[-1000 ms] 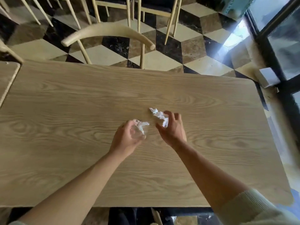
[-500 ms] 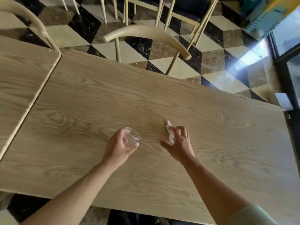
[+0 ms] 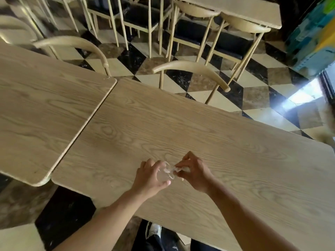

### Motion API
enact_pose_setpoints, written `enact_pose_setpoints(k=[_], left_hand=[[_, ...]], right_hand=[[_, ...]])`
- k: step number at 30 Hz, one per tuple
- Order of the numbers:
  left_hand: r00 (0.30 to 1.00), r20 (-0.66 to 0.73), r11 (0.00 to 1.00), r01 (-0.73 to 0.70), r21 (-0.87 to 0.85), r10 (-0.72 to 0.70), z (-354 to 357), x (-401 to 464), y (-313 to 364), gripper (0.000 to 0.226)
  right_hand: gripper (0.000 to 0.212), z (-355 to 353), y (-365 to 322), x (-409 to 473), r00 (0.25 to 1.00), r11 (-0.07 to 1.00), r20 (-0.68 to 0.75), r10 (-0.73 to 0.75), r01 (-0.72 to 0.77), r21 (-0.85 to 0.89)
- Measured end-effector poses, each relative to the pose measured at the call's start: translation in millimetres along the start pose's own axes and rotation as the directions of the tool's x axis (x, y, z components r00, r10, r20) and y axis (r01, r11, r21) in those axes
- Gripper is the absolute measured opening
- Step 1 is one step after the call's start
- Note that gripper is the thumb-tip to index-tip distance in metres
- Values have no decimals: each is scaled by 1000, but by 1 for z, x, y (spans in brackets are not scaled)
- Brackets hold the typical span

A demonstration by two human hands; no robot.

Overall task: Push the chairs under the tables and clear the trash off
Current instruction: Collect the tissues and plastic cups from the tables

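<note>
Half a second ago my hands were apart; now I have brought them together over the counter (image 3: 199, 127), near its front edge. My right hand (image 3: 194, 172) has lifted the crumpled white tissue (image 3: 176, 169) off the wood, where its fingers (image 3: 183, 161) were only touching it, and pinches it at the mouth of the small clear cup (image 3: 165, 173). My left hand (image 3: 150, 177) has tipped that cup sideways toward the right hand; it was upright before. My head has swung left and up, so the neighbouring table (image 3: 45, 109), a second chair back (image 3: 72, 45) and the far tables now fill more of the view.
</note>
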State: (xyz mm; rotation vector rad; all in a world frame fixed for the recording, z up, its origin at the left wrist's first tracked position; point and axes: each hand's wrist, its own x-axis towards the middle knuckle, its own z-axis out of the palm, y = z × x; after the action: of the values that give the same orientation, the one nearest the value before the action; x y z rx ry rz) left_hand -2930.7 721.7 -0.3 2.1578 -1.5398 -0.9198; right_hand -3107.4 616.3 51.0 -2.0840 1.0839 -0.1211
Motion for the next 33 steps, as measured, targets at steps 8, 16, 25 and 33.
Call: enact_pose_setpoints(k=[8, 16, 25, 33], left_hand=[[978, -210, 998, 5, 68, 9, -33, -100, 12, 56], [934, -330, 990, 138, -22, -138, -59, -205, -37, 57], [864, -428, 954, 172, -245, -265, -106, -274, -117, 58], [797, -485, 914, 199, -353, -360, -201, -321, -247, 36]], right_hand=[[20, 32, -95, -42, 924, 943, 317, -216, 281, -177], [45, 70, -184, -82, 780, 885, 555, -290, 439, -154], [34, 141, -286, -83, 790, 794, 485, -375, 543, -272], [18, 261, -430, -36, 761, 711, 483, -433, 618, -336]])
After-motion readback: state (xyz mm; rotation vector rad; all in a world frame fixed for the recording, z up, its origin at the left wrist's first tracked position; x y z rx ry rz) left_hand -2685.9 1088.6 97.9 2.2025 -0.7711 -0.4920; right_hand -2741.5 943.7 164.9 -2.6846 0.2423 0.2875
